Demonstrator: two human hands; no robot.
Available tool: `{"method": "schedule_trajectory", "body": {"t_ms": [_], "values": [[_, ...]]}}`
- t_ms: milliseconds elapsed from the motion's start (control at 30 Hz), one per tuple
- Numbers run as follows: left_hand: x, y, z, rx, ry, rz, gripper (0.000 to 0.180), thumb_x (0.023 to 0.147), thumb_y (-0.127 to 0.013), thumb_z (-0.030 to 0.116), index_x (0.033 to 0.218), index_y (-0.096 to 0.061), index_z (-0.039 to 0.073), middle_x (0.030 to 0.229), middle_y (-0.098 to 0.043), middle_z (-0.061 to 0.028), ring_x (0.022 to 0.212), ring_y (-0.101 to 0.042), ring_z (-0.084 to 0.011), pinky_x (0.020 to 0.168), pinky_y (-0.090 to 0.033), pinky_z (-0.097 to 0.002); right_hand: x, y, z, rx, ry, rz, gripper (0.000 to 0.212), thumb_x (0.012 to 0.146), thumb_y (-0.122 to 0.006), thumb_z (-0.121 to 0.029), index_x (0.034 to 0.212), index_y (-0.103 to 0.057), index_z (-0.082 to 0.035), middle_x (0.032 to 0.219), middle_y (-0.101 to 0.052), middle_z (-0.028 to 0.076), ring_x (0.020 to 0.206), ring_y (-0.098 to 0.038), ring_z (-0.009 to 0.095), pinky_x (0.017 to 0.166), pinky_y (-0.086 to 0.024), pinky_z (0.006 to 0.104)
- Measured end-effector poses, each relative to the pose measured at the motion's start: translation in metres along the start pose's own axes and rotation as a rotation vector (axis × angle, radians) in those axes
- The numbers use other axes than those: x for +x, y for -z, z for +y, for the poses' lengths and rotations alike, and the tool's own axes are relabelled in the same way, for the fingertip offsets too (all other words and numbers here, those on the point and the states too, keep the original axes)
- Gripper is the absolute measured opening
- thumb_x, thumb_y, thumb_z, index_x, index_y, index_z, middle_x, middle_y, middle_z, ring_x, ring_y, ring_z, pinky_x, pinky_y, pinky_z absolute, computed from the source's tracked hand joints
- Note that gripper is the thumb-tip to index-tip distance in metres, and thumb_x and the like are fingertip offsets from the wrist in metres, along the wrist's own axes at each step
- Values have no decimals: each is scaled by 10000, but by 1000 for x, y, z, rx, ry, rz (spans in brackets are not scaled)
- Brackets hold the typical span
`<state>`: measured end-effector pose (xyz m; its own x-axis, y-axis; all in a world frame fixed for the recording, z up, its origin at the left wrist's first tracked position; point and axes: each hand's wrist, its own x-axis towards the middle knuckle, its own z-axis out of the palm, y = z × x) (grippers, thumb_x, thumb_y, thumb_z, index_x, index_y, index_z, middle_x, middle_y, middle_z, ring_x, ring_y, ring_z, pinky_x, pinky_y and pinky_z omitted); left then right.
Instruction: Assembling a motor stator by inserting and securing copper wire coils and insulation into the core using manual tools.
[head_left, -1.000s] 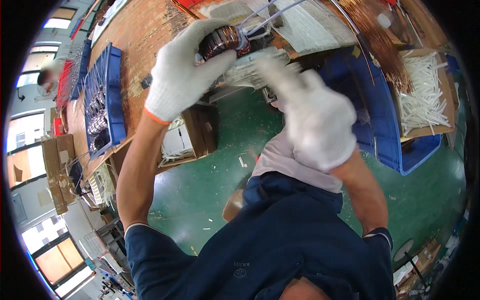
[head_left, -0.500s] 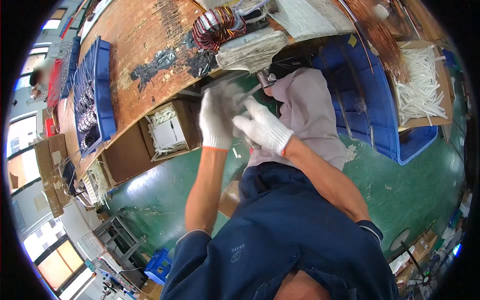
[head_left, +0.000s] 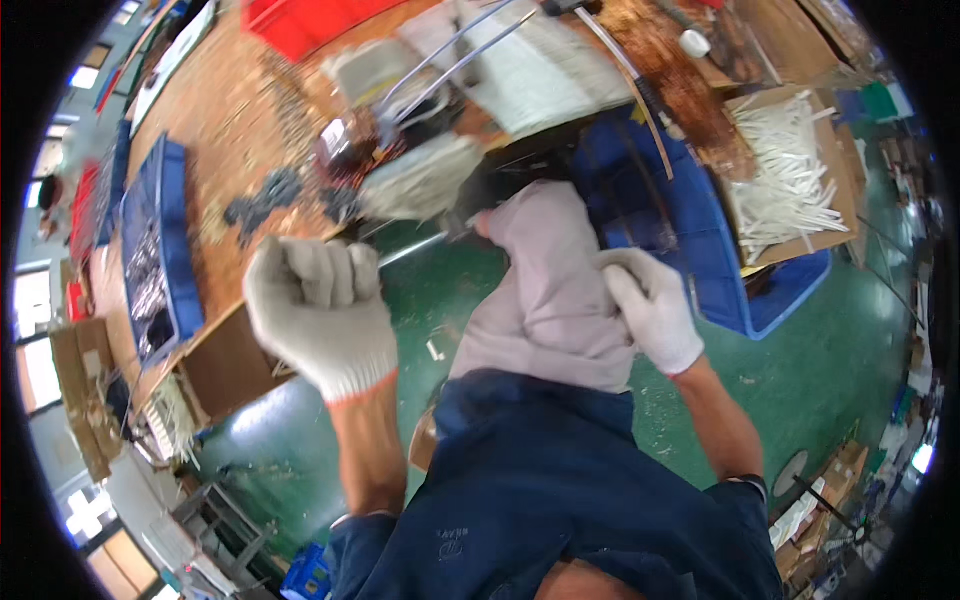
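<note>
Both knit-gloved hands sit well apart, short of the copper coil (head_left: 347, 152).
I see its glossy, rounded windings on the scuffed wooden bench (head_left: 222, 150), just left of the rough, pale pad (head_left: 424, 180); blur hides its long axis, though smooth lavender leads (head_left: 462, 66) beyond the pad slant away rightward. Nearer me than the pad, the left hand (head_left: 320, 300) curls into a fist, contents hidden; rightward, the right hand (head_left: 652, 308) bends its fingers, grip and opening unclear.

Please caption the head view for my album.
Gloved left hand curled by a wooden workbench bearing a coppery coil; gloved right hand beside pale trousers.
</note>
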<state>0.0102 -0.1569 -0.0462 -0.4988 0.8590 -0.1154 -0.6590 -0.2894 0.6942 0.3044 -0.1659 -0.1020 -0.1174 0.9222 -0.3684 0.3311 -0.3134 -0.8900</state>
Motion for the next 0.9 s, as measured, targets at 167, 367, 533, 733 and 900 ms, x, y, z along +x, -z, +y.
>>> {"method": "schedule_trajectory", "body": {"t_ms": [167,367,533,733,900], "values": [[-7,6,3,176,-76,-219,372,1099,-486,244,758,-456,99,647,-395,27,578,-396,-100,581,-374,-279,139,56,-54,-580,619,414,243,1022,-610,-228,1122,-713,-32,880,-716,163,784,-702,318,754,-562,420],[10,61,-38,1047,-990,-355,425,777,-789,256,1082,-632,4,1043,-635,-132,1007,-654,-325,952,-537,-486,331,176,-67,-1499,479,536,387,980,-580,-326,1245,-685,-65,1153,-711,273,1096,-687,442,968,-553,530],[29,48,-30,1270,-1115,-589,399,586,-855,306,911,-703,131,945,-661,-46,895,-669,-270,906,-497,-493,352,187,-92,-1294,238,265,359,921,-686,-279,1139,-709,5,1083,-738,264,1020,-714,412,919,-543,468],[14,80,-83,1442,-1211,-819,416,655,-840,352,1017,-708,193,1136,-674,-12,1014,-670,-238,1211,-258,-599,349,186,-99,-1216,314,205,343,968,-645,-309,1065,-702,15,915,-723,145,872,-699,263,819,-552,422],[-9,91,-56,1440,-1038,-816,486,627,-854,236,1073,-687,134,1198,-666,-107,1099,-663,-348,1081,-437,-557,340,211,-108,-1324,365,569,429,954,-600,-347,1225,-718,-36,1166,-719,279,1140,-697,386,966,-519,449]]}}
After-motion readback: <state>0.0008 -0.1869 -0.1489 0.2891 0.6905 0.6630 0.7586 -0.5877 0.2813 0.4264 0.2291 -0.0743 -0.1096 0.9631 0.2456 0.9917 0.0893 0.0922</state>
